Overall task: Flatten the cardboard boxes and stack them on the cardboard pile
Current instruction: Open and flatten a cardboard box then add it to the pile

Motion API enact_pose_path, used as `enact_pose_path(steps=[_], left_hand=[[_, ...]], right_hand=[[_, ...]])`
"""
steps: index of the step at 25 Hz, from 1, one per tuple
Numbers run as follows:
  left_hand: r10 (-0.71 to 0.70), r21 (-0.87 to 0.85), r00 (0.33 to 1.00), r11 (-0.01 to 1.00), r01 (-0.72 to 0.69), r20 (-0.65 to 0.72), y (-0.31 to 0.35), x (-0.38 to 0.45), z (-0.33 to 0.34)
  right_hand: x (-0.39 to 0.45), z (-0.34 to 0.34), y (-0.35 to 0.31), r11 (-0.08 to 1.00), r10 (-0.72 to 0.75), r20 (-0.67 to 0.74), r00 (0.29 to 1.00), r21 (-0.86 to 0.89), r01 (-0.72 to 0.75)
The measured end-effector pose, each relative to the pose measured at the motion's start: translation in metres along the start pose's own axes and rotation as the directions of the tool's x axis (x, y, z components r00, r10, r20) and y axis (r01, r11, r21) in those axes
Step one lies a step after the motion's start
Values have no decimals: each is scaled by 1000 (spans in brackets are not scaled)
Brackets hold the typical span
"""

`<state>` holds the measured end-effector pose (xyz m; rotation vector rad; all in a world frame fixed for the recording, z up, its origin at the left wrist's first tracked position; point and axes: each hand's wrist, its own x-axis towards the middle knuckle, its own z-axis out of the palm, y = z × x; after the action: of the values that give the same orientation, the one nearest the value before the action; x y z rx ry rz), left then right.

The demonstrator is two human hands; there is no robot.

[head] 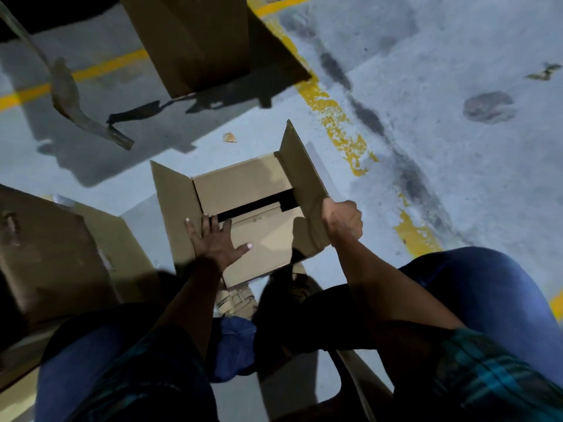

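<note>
The left hand (217, 242) lay flat on the inner flap of the open cardboard box (243, 214), its fingers (210, 225) spread straight and pressing the card. The right hand (342, 220) was curled tight round the edge of the box's right-hand flap (304, 184), gripping it. The box sat on the grey concrete floor (457, 147) just in front of the person's knees. Worn yellow lines (338, 123) crossed the floor. Another box (195, 41) stood farther off, and brown cardboard (45, 254) lay to the left, close by.
</note>
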<state>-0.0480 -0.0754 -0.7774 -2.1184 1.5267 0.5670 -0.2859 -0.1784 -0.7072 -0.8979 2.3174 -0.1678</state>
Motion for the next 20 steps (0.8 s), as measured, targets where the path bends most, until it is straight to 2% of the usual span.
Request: enact_pose_path(steps=[2,3,4,6,8,9,11,14,16,18,20], left_hand=[[11,-9,997,1000,-10,72,2,6,3],[16,17,994,1000,-17,105,1,8,4],[21,39,992,999,-26,127,0,9,6],[22,42,989,999,-28,144,-3,10,4],[15,19,989,1000,-18,150,-4,13,3],[14,4,989,1000,-15,148,-4,14,3],[17,-25,989,1000,-13,148,-2,16,3],[-1,-11,981,1000,3,195,1,17,-1],[-14,-8,979,1000,16,201,3,18,-3],[-16,-1,979,1000,16,205,3,18,-3],[-16,14,974,1000,13,224,4,18,-3]], right_hand=[[11,-4,0,999,-26,-68,997,-40,23],[16,-2,4,993,-90,-118,989,-82,81],[18,3,9,967,-222,-172,960,-166,194],[25,23,19,804,-517,-177,838,-437,404],[31,44,17,656,-622,-73,780,-593,468],[34,53,15,645,-622,-44,782,-594,480],[42,67,15,703,-531,14,847,-551,450],[53,79,25,807,-376,191,907,-414,421],[55,82,22,892,-245,330,912,-292,345],[60,87,14,939,-160,375,913,-228,258],[70,95,4,950,-113,358,927,-235,207]])
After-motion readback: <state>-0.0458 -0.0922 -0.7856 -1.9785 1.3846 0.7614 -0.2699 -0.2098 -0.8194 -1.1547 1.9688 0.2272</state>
